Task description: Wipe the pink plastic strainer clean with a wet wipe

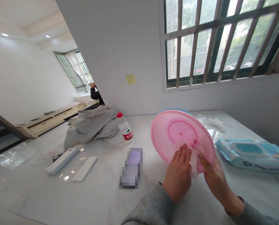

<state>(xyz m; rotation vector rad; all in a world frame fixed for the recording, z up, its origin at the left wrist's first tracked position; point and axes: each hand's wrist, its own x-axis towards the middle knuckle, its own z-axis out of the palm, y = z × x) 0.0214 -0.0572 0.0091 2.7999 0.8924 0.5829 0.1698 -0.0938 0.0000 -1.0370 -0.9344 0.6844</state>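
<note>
A round pink plastic colander [159, 131] with a mesh bottom is tilted up above the table, its bowl side facing me. My right hand [217, 179] grips its lower right rim, thumb over the inner side and the other fingers hidden behind. My left hand [179, 175] lies inside the lower part, fingers together and pressing a thin white wipe [194, 164] against the mesh. Part of the wipe hangs down between my hands. A blue curved rim [174, 110] shows behind the colander's top edge; the rest of that thing is hidden.
Right of my hands lies a light blue wipes pack [249, 154], with crumpled white wipes [216, 124] behind it. To the left are a phone [131, 168], a red-capped water bottle [126, 129], grey cloth [94, 122], a white case [62, 161] and a flat white piece [85, 168].
</note>
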